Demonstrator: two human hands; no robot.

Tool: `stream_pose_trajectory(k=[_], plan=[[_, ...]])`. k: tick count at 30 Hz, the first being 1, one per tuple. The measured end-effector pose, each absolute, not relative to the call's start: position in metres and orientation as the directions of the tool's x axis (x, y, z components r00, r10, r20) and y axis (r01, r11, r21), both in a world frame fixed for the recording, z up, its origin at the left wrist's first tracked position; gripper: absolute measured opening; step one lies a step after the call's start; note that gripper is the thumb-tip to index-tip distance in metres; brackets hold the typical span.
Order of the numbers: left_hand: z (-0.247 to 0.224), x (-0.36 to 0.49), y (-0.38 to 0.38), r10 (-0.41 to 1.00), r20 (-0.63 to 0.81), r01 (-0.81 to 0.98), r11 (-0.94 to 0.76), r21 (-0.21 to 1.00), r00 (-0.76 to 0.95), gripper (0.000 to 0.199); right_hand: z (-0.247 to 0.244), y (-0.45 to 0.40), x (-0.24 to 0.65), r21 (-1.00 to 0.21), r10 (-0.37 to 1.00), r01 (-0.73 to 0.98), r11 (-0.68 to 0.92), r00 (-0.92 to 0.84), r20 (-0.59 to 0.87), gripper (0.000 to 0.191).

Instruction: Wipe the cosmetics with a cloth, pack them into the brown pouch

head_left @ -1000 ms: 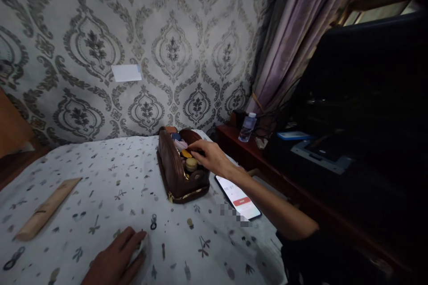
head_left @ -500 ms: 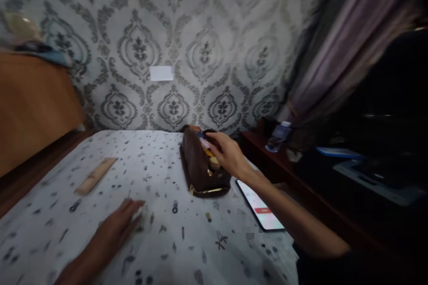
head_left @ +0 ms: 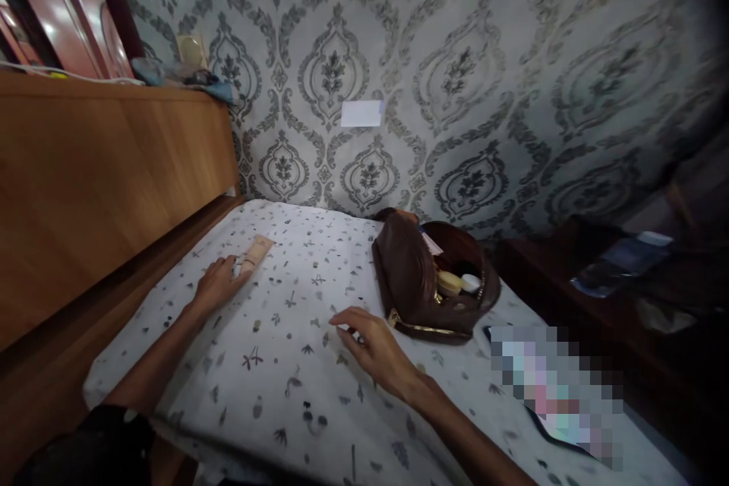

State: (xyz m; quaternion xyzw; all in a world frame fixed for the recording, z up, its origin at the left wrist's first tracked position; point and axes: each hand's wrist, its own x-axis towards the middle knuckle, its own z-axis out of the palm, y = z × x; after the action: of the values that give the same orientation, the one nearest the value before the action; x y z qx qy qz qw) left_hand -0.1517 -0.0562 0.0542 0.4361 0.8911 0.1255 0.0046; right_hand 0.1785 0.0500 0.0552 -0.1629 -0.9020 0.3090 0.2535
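My left hand point(head_left: 218, 282) rests over the left part of the patterned sheet. Its fingers are closed round a small pale thing that I cannot make out, at the lower end of a flat beige piece point(head_left: 259, 249). Whether they touch that piece is unclear. My right hand point(head_left: 373, 349) hovers above the sheet with thumb and fingers apart and nothing between them. Beyond it stands a brown pouch point(head_left: 404, 273), unzipped. Inside show a round yellowish container point(head_left: 449, 283), a white lid point(head_left: 470, 283) and a pale pink item point(head_left: 431, 244).
A phone point(head_left: 547, 395), its screen lit and blurred, lies right of the pouch. A clear plastic bottle point(head_left: 623, 262) lies on the dark ledge at right. A wooden cabinet point(head_left: 114, 190) borders the bed on the left. Patterned wallpaper point(head_left: 319, 38) rises behind.
My right hand has come out of the pouch and moved left over the sheet. My left hand has gone forward to the beige piece. The view has swung left.
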Motion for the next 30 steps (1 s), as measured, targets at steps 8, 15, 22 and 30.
stream_pose_trajectory(k=[8, 15, 22, 30], plan=[[0.066, -0.114, -0.051, 0.827, 0.048, 0.809, 0.535, 0.243, -0.561, 0.044, 0.046, 0.032, 0.142, -0.794, 0.509, 0.175, 0.583, -0.84, 0.188, 0.023], [0.06, -0.027, -0.068, 0.963, 0.057, 0.844, 0.203, 0.497, -0.264, 0.038, 0.022, 0.044, 0.136, -0.842, 0.629, 0.147, 0.518, -0.733, 0.259, 0.033], [0.061, -0.018, -0.081, 0.958, 0.101, 0.656, 0.106, 0.747, -0.269, 0.034, 0.001, 0.04, 0.145, -0.744, 0.646, 0.258, 0.617, -0.705, 0.291, 0.039], [0.044, -0.041, -0.065, 0.891, 0.389, 0.8, -0.051, 0.597, -0.233, 0.018, -0.012, 0.038, 0.137, -0.673, 0.693, 0.352, 0.65, -0.639, 0.335, 0.032]])
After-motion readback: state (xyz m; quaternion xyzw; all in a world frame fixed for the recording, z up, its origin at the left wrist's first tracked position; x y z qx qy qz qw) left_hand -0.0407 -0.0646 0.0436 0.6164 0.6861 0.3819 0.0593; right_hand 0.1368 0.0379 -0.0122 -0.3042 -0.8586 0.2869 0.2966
